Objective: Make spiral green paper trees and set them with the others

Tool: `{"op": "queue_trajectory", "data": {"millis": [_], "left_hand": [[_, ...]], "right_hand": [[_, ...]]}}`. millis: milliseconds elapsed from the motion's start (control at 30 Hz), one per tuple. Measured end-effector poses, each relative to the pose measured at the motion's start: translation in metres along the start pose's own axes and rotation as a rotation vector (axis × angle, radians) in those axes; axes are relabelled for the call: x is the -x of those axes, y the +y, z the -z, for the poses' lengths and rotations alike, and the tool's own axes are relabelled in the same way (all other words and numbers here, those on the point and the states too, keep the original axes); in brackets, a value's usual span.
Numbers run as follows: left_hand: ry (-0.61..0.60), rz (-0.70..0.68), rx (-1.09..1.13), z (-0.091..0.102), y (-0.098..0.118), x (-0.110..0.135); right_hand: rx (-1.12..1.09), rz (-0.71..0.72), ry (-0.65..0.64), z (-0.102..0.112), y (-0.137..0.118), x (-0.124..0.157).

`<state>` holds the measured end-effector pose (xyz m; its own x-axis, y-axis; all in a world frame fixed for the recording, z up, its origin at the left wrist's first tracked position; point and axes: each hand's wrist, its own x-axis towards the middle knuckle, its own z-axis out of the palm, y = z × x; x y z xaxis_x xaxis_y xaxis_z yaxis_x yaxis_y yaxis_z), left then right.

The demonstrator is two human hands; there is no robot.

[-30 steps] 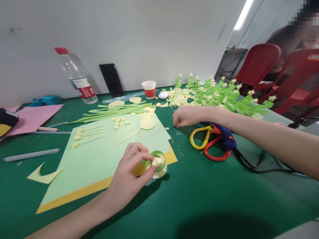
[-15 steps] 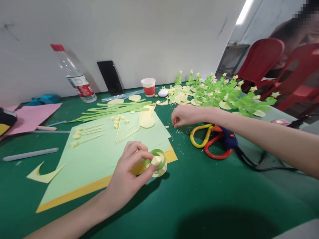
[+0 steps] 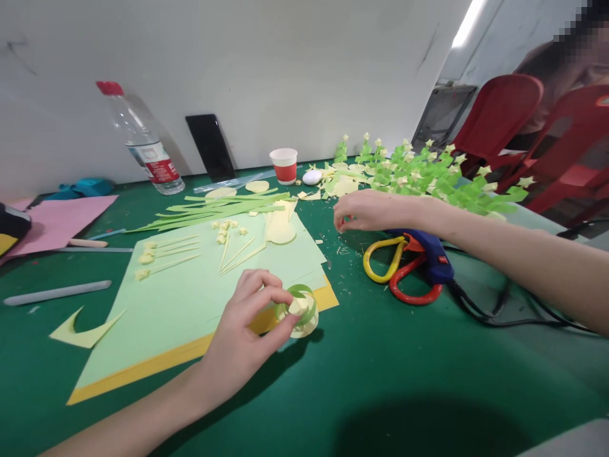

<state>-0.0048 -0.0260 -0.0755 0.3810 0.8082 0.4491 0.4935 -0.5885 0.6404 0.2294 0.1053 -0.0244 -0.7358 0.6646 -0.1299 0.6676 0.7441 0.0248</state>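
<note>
My left hand (image 3: 247, 330) pinches a small paper piece (image 3: 301, 311), a pale yellow disc wrapped with a green paper ring, at the near right corner of a light green sheet (image 3: 190, 292). My right hand (image 3: 361, 212) hovers just above the green table (image 3: 380, 381) with its fingers pinched together; what they hold is too small to make out. Just right of it lie scissors (image 3: 399, 273) with yellow and red handles and a blue glue gun (image 3: 431, 257).
A water bottle (image 3: 143, 149), a black phone (image 3: 209, 147) and a red paper cup (image 3: 284, 166) stand along the wall. Green strips (image 3: 219, 208), finished paper trees (image 3: 428, 178), pink paper (image 3: 57, 219) and sticks lie around. A person sits on red chairs (image 3: 504, 120) at right.
My right hand has lifted slightly off the table and moved a little away, still pinched. My left hand keeps its hold on the paper piece.
</note>
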Motion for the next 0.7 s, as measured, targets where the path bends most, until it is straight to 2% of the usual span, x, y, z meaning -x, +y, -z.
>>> {"op": "queue_trajectory", "data": {"millis": [167,300,533,700], "left_hand": [[0.000,-0.004,0.006,0.000,0.001,0.000],[0.002,-0.003,0.011,-0.001,0.000,0.001],[0.002,0.011,0.009,0.000,0.000,0.001],[-0.004,0.004,0.012,0.001,0.002,0.000]], "right_hand": [[-0.026,0.106,-0.021,-0.010,-0.012,0.000],[-0.048,0.126,-0.024,-0.008,-0.016,0.002],[-0.070,0.164,-0.037,-0.007,-0.013,0.002],[-0.058,0.161,0.001,-0.008,-0.008,0.001]]}}
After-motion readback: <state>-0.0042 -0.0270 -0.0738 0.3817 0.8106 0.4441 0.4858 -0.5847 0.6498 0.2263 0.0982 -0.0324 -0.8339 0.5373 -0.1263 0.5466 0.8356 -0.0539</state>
